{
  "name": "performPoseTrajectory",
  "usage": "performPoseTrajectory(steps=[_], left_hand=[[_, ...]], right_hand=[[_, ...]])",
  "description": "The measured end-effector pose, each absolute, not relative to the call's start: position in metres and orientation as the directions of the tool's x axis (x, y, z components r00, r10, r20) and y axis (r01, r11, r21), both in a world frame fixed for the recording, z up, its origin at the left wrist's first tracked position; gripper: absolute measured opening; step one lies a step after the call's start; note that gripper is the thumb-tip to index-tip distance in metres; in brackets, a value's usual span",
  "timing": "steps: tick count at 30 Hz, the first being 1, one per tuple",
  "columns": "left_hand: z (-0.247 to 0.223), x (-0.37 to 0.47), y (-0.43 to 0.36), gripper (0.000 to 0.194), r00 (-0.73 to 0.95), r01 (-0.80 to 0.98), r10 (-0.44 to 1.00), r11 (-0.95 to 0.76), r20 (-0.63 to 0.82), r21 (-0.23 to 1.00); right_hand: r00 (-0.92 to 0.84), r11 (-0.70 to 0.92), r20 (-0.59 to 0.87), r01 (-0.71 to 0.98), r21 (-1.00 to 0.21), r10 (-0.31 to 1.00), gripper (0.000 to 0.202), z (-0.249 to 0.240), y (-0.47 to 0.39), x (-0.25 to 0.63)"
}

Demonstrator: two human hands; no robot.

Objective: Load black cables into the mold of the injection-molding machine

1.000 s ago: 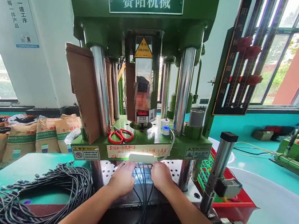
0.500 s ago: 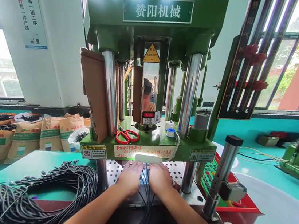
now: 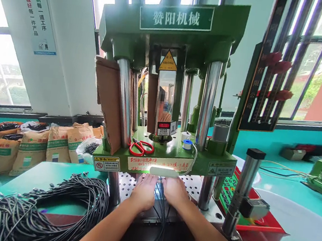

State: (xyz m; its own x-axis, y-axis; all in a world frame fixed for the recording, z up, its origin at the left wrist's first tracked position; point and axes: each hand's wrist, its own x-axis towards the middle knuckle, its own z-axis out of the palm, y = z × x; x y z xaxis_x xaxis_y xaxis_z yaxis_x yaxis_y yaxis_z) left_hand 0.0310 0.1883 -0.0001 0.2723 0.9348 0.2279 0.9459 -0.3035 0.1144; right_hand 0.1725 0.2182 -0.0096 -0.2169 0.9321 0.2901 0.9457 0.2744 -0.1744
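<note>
Black cables (image 3: 162,211) hang down between my two hands, their upper ends running up to the mould area under the white lamp (image 3: 165,172). My left hand (image 3: 143,193) lies to the left of these cables, palm down, with its fingers pressed together and pointing forward. Close on the right side of them is my right hand (image 3: 175,192), its fingers bent inward beneath the lamp. Glare and the lamp's edge hide the fingertips of both hands, so what they grip cannot be made out. A perforated metal plate (image 3: 195,188) of the green press (image 3: 172,31) surrounds the hands.
Red-handled scissors (image 3: 142,148) and a blue-and-white tape roll (image 3: 187,144) lie on the press ledge above the hands. Steel columns (image 3: 210,103) flank the work area. A big coil of black cables (image 3: 87,201) covers the left table. On the right stand a metal post (image 3: 240,194) and a red tray (image 3: 266,225).
The camera view has shifted slightly, so the whole scene sits a little farther right. Both hands stay beneath the lamp beside the cables, with hardly any change in their pose.
</note>
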Motion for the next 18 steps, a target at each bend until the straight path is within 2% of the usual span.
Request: performPoseTrajectory(steps=[3, 7, 18], left_hand=[[-0.003, 0.036, 0.181, 0.052, 0.065, 0.988, 0.96, -0.1, 0.273, 0.116], [-0.01, 0.039, 0.186, 0.041, -0.089, 0.99, 0.977, 0.065, 0.195, 0.127], [-0.008, 0.035, 0.206, 0.03, -0.093, 0.981, 0.993, 0.079, 0.067, 0.179]], right_hand=[[-0.134, 0.2, 0.304, 0.959, -0.198, 0.943, 0.023, -0.013, 0.215, 0.182], [-0.129, 0.191, 0.285, 0.961, -0.201, 0.95, 0.022, -0.02, 0.215, 0.186], [-0.169, 0.218, 0.234, 0.954, -0.204, 0.957, 0.018, -0.021, 0.226, 0.181]])
